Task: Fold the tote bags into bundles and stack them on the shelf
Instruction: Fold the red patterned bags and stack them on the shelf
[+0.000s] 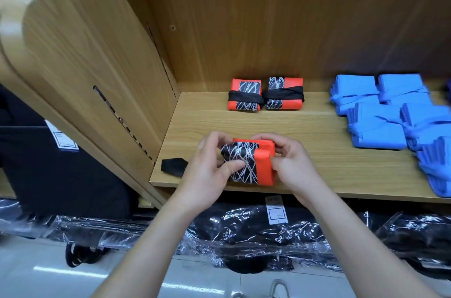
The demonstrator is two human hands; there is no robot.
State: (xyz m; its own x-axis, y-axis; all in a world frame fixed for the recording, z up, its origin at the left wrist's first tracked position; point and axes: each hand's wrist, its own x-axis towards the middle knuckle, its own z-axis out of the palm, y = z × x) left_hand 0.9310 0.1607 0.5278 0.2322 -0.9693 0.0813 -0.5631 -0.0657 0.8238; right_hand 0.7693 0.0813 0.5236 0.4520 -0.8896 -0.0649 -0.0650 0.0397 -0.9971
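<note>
Wooden shelf (305, 124) is hosting the work: left hand (212, 170) and right hand (290, 165) are pinching a folded orange tote (251, 163), compressing it for tying, near two tied bundles (266, 93) behind.

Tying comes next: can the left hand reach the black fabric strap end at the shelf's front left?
Probably yes: the black fabric strap end lies uncovered beside the left hand, which must first release the folded orange-and-black tote bag.

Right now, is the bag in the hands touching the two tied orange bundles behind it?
Apart. The head view shows a bare strip of shelf between the held bag and the two tied bundles.
</note>
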